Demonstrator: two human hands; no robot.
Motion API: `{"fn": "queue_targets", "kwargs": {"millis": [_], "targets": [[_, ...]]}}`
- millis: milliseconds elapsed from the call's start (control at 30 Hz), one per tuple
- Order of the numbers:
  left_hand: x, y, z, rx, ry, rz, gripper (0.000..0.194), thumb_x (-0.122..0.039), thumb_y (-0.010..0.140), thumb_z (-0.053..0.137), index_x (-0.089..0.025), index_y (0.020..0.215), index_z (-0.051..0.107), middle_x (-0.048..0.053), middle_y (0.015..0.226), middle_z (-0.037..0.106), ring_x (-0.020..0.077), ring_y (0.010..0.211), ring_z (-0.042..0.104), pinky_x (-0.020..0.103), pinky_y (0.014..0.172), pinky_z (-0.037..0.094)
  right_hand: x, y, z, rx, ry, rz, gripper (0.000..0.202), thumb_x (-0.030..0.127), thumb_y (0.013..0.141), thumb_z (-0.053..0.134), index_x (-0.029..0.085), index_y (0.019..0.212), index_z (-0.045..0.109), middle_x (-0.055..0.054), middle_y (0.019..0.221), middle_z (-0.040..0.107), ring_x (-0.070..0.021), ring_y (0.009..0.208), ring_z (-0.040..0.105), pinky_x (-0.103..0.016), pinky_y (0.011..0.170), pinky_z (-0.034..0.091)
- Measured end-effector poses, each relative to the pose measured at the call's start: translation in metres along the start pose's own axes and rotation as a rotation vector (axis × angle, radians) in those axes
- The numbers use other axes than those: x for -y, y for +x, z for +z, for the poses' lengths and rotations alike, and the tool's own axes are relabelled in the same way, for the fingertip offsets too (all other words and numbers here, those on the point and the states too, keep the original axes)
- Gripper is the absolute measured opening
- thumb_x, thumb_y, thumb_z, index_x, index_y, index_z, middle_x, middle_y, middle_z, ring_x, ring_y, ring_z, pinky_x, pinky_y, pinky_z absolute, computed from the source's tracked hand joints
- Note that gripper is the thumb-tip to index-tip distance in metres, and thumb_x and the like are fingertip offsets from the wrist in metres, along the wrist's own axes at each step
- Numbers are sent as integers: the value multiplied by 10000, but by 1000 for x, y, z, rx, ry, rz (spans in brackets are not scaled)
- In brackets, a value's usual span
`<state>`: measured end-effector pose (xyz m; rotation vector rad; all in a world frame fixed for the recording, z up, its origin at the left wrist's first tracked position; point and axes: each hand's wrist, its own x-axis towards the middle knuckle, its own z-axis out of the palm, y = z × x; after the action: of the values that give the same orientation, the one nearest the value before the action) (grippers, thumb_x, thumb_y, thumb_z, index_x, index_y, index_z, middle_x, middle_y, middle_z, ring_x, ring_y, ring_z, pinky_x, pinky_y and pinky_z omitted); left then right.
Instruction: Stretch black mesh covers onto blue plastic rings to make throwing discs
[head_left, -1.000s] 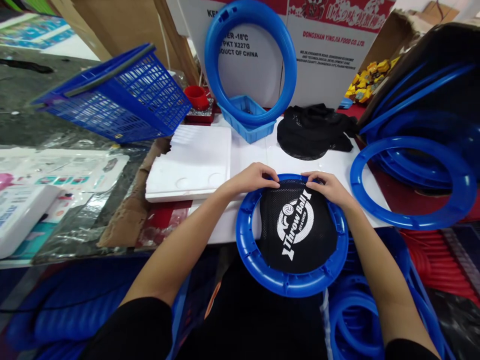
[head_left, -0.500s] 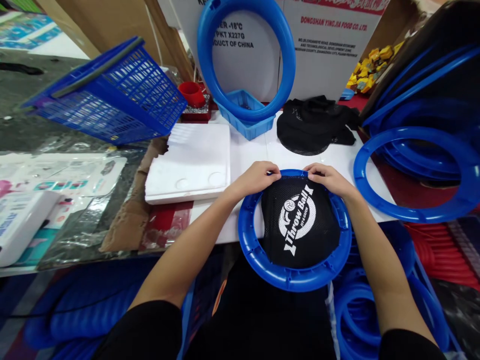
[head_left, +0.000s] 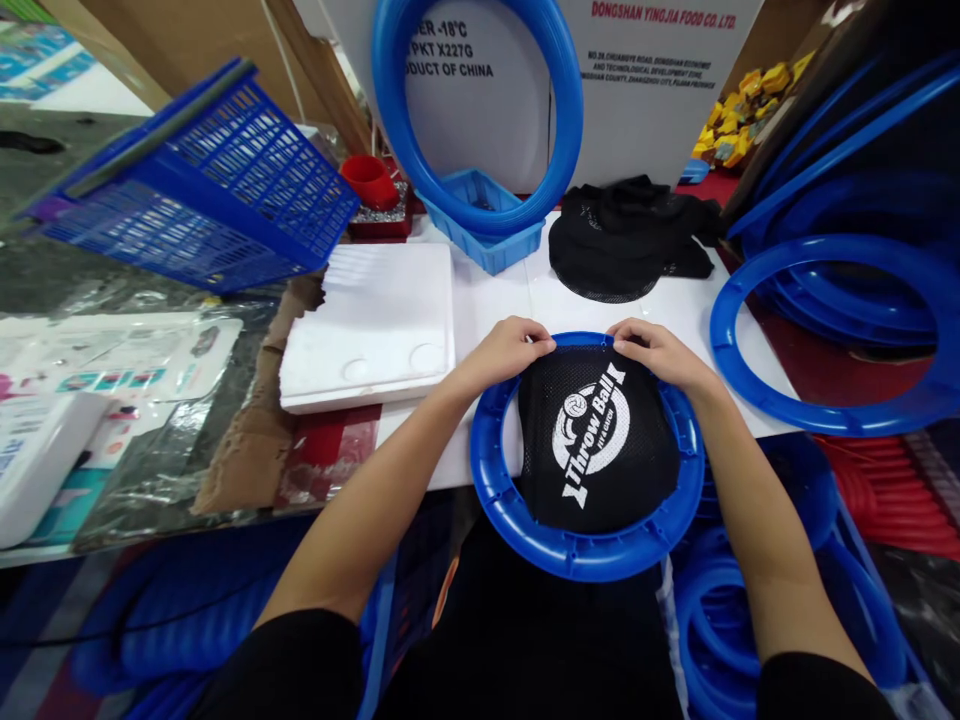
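Pinching the far edge of a black mesh disc (head_left: 637,470) with the left hand (head_left: 514,352) and right hand (head_left: 652,352), both in a thumb-to-finger grip, a little apart along a blue ring (head_left: 585,560). Apparently seating the fabric's edge against the ring's far side, with the white "Throw Ball" print facing up. Placed together at the near edge of the white-covered table (head_left: 491,310), with a gap between mesh and ring on the left. Calling, by judgement, for steady, even tension from both sides and careful lining-up of edge and rim, without creasing the mesh.
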<state>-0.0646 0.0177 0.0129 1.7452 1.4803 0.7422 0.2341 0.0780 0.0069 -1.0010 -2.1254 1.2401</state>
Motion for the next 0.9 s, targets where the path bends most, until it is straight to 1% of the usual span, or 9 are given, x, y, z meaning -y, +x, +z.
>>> {"fn": "queue_targets", "kwargs": {"millis": [167, 300, 433, 567, 667, 733, 800, 833, 900], "targets": [[-4, 0, 1, -22, -4, 14, 212, -326, 884, 676, -161, 860, 807, 72, 896, 790, 220, 846, 666, 353, 826, 485, 0, 2, 0, -17, -55, -11, 267, 499, 943, 702, 235, 909, 702, -89, 1208, 739, -302, 1150, 666, -506, 1084, 495], [-5, -1, 0, -17, -65, -11, 227, -358, 872, 702, -153, 829, 791, 62, 823, 758, 198, 787, 631, 350, 809, 477, 1, 1, 2, -23, -83, -11, 247, 472, 939, 682, 231, 886, 683, -94, 1210, 743, -300, 1130, 672, -513, 1067, 504], [-4, -1, 1, -29, -71, -22, 216, -346, 859, 712, -154, 778, 768, 41, 751, 706, 182, 747, 591, 349, 783, 453, 3, -2, 4, -42, -102, -19, 218, 437, 939, 668, 230, 871, 672, -94, 1226, 748, -298, 1133, 680, -514, 1067, 503], [-4, -1, -1, -17, -92, -21, 227, -354, 867, 723, -153, 774, 771, 35, 739, 691, 175, 743, 571, 345, 770, 445, 5, -2, 3, -44, -112, -30, 199, 410, 910, 676, 226, 838, 690, -88, 1207, 759, -297, 1129, 685, -508, 1066, 510], [-3, -1, -2, 1, -117, -9, 241, -373, 872, 744, -154, 778, 782, 41, 751, 705, 174, 748, 575, 344, 768, 457, 9, 3, -3, -5, -115, -3, 187, 398, 882, 687, 225, 816, 708, -80, 1204, 763, -294, 1100, 691, -496, 1052, 524], [-2, -1, -3, 7, -134, -4, 240, -380, 864, 765, -157, 777, 787, 44, 754, 712, 173, 745, 578, 342, 762, 465, 13, 7, -6, 45, -139, 19, 193, 413, 901, 682, 233, 894, 751, -77, 1187, 772, -294, 1069, 696, -491, 1025, 536], [0, 0, -3, 7, -142, -5, 241, -386, 859, 773, -160, 778, 789, 42, 748, 712, 172, 736, 578, 339, 748, 466, 17, 12, -8, 83, -160, 26, 248, 458, 933, 676, 242, 998, 778, -79, 1156, 785, -294, 1021, 701, -489, 989, 549], [1, 1, -3, 10, -140, -7, 245, -390, 862, 767, -160, 780, 788, 38, 740, 708, 171, 729, 575, 337, 740, 463, 19, 13, -7, 89, -164, 13, 271, 482, 942, 677, 241, 1010, 780, -82, 1157, 786, -296, 1014, 703, -490, 983, 552], [2, 2, -3, 20, -125, -14, 264, -401, 878, 742, -158, 784, 782, 30, 723, 692, 169, 712, 565, 334, 723, 452, 19, 15, -4, 94, -160, -45, 285, 508, 944, 691, 234, 949, 767, -90, 1202, 774, -308, 1069, 702, -498, 1025, 541]]}}
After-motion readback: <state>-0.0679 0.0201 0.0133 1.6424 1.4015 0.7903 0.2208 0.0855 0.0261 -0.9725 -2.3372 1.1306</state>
